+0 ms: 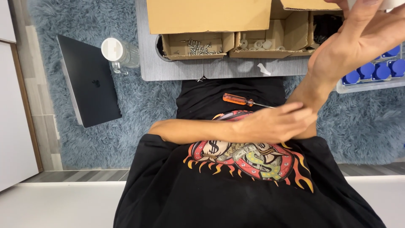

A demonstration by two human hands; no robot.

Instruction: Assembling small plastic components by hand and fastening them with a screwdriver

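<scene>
Shaggy blue-grey rug [126,105] underfoot, with a low grey table [190,69] across the upper middle of the frame. On the table, open cardboard boxes: left box [196,44] holding a heap of small silver screws [198,47]; middle box [270,40] holding small white plastic rings [257,43]; large closed flap [209,14] above them. At the right edge, clear tray [371,84] packed with blue-capped containers [373,69]. Upper left, clear jar with a white lid [118,52] lying on the rug beside a closed dark laptop [88,80].

Orange-handled screwdriver [240,100] resting on the black-clothed lap in the middle of the frame, tip pointing right, just above the left hand and not held by either one.

Left hand [274,124] in the centre, fingers stretched flat and loosely open, laid against the right forearm near the wrist; nothing gripped. Right hand [367,25] raised into the upper right corner, fingers curled around something white [390,4] at the top edge, mostly cut off by the frame, so impossible to tell what kind of thing it is. Black shirt with a flame-edged print [249,158] filling the lower half.
</scene>
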